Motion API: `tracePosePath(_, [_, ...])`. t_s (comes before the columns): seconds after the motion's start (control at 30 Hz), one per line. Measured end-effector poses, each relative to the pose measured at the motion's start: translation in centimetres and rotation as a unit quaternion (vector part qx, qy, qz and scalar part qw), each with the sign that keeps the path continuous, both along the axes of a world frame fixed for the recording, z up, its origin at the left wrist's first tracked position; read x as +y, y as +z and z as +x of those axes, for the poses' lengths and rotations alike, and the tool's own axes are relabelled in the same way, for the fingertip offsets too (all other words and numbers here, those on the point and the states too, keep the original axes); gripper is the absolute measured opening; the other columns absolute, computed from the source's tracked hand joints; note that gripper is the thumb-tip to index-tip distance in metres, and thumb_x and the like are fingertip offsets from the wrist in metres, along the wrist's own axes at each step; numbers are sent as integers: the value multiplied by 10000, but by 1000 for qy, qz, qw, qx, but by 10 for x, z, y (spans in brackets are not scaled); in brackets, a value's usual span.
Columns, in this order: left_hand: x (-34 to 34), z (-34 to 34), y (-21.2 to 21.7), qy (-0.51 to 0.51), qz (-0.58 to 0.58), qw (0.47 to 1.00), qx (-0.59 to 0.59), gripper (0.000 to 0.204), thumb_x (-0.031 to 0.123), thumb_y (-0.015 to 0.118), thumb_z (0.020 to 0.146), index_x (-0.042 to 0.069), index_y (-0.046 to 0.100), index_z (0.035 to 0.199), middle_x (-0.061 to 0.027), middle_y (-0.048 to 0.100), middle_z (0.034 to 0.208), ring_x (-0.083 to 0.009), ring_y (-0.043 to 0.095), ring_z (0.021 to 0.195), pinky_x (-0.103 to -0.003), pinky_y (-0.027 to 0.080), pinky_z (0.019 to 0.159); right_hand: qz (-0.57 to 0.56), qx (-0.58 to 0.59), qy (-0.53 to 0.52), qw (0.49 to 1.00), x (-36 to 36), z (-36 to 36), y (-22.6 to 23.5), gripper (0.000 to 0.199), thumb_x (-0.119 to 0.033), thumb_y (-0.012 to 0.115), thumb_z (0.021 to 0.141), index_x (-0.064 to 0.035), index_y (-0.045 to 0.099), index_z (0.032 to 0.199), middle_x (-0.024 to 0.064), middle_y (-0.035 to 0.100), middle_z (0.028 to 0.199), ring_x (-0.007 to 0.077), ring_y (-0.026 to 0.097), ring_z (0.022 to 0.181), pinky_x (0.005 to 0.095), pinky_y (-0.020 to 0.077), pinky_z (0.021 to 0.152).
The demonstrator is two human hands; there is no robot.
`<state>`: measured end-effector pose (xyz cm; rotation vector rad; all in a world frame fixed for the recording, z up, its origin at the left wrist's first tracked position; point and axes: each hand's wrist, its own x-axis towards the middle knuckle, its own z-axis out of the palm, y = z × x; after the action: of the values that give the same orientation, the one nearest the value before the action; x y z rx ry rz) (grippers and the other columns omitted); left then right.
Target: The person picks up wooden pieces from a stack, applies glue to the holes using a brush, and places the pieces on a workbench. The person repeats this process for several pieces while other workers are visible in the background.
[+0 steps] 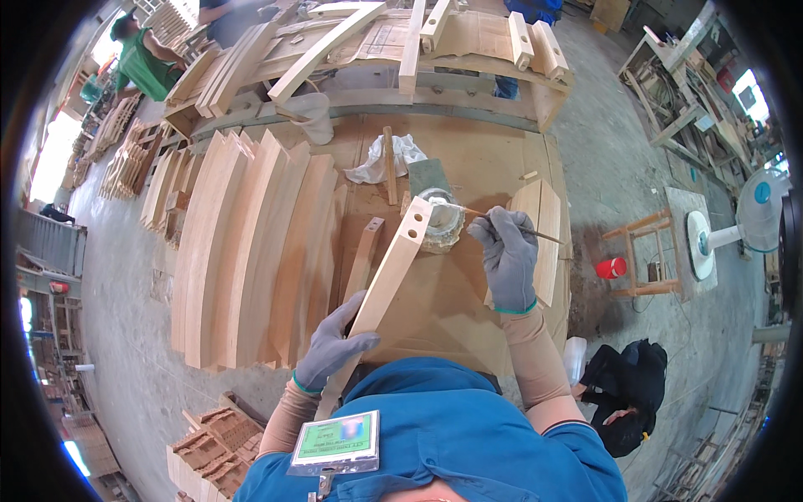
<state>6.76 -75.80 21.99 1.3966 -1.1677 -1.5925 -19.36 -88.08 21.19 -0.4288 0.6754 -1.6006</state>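
In my gloved left hand [333, 345] is a curved wooden bar [386, 283], tilted up and away from me. Two round holes show in its far end. My gloved right hand [508, 255] pinches a thin brown stick [548, 238]; whether it has bristles is too small to tell. The stick's left tip points at a glue-smeared pot [446, 230] holding something whitish, just behind the bar's holed end. Part of the pot's rim is hidden by the bar. A second holed bar [365, 251] lies to the left of the held one.
Curved wooden boards [242, 251] stand stacked at the left. More pieces [539, 205] lie right of the pot. A white cloth [381, 159] and a white bucket [314, 117] are farther back, before a bench [477, 42] with bars. A fan [728, 226] and a crouching person [627, 389] are at the right.
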Motion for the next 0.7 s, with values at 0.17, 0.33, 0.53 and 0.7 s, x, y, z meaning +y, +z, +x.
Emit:
tracePosePath(0.17, [3,-1,0,-12,-11,1000,10,760,201,747,717,-2,453,1388,-96,553,1309,-178,496,1206,-297,357,1047,9,-12,10,1000,11,4,5,74,6,592,911,-43,586,855,92,652,836,196,694,778,293,620,719])
tracePosePath(0.33, [6,-3,1,-18,3,998,52,834,256,787,722,-29,411,1410,-128,526,1344,-196,481,1235,-315,341,1066,-4,-3,3,1000,15,5,1,81,28,571,917,-38,585,871,88,647,868,188,684,814,293,612,763])
tracePosePath(0.53, [7,-2,-1,-24,-3,998,57,875,284,803,721,-43,388,1419,-135,507,1366,-196,461,1260,-316,326,1076,-47,-4,18,999,21,5,2,100,73,547,905,-22,577,902,119,627,1019,210,652,962,341,574,900])
tracePosePath(0.7, [8,-4,1,-25,2,998,63,870,281,800,716,-39,395,1416,-136,504,1372,-202,460,1263,-315,319,1080,-87,15,33,996,21,-1,1,145,128,533,872,-9,563,907,135,612,1067,232,637,995,378,549,945])
